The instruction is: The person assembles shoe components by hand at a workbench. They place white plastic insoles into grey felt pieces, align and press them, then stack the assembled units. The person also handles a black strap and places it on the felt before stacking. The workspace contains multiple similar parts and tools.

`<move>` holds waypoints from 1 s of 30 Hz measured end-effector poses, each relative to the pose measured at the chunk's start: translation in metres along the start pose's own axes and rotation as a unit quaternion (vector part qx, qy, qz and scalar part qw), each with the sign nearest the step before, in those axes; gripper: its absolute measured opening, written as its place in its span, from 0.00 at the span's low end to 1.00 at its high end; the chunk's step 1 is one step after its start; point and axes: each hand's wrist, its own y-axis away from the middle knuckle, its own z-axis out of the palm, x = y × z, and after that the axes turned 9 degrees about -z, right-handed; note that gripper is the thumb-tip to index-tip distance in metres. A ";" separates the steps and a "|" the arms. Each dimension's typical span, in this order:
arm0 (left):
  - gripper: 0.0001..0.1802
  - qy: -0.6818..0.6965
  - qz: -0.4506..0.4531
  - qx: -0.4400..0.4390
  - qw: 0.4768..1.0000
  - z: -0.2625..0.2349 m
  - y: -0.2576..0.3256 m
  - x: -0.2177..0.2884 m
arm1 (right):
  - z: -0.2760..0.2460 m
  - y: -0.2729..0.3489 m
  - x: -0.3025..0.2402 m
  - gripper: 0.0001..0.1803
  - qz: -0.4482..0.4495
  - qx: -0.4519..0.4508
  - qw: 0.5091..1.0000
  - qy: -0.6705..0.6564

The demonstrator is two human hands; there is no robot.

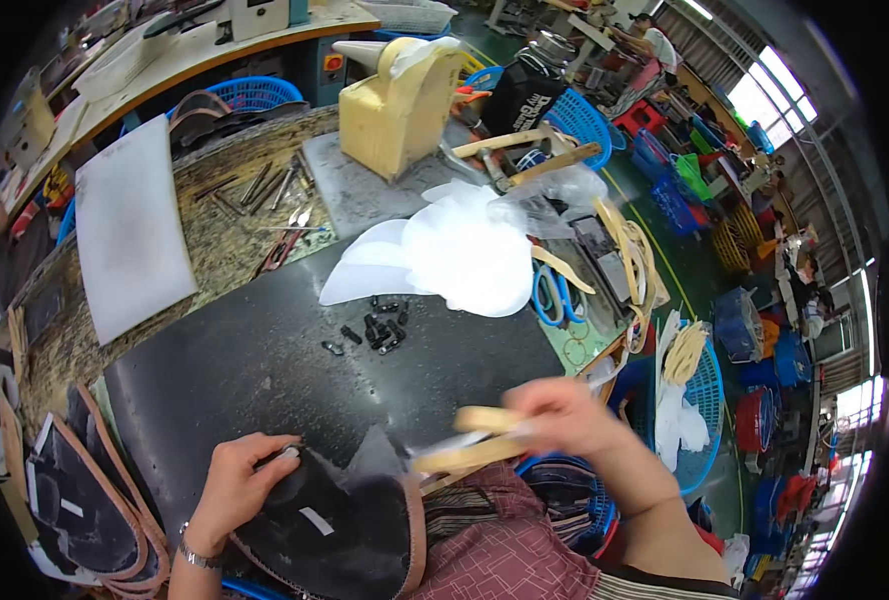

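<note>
My left hand [237,487] pinches the upper left edge of a black, leather-like piece [355,525] between thumb and forefinger. The piece is curved, has a tan rim and a small white label, and lies over the bench's near edge and my lap. A pale translucent flap [375,455] shows at its top. My right hand [570,415] is closed on a cream-coloured strip [470,455], folded into a loop and smeared by motion, at the right end of the black piece. Beyond both hands, several small black parts [383,330] lie in a pile on the dark work mat [255,350].
White sheets [465,250] lie at the mat's far edge, near blue-handled scissors [555,295]. Behind them stand a yellowish block [395,115] and a hammer [500,170]. A white board [135,230] is at left, above stacked black pieces [95,510]. A blue basket [703,400] stands right.
</note>
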 end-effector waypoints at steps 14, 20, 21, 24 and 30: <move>0.12 0.076 -0.110 0.014 0.991 0.004 -0.001 -0.023 | -0.141 0.145 0.011 0.06 0.137 0.385 0.901 0.145; 0.11 0.084 -0.116 0.028 0.989 0.006 0.008 -0.024 | -0.152 0.098 0.120 0.08 0.017 0.479 0.877 -0.019; 0.11 0.090 -0.121 0.028 0.988 0.006 0.009 -0.025 | -0.156 0.096 0.128 0.08 -0.005 0.479 0.877 -0.043; 0.11 0.097 -0.120 0.027 0.988 0.007 0.009 -0.033 | -0.164 0.090 0.140 0.07 0.022 0.466 0.885 -0.016; 0.10 0.092 -0.138 0.049 0.985 0.009 0.011 -0.029 | -0.165 0.082 0.123 0.06 0.104 0.464 0.879 0.035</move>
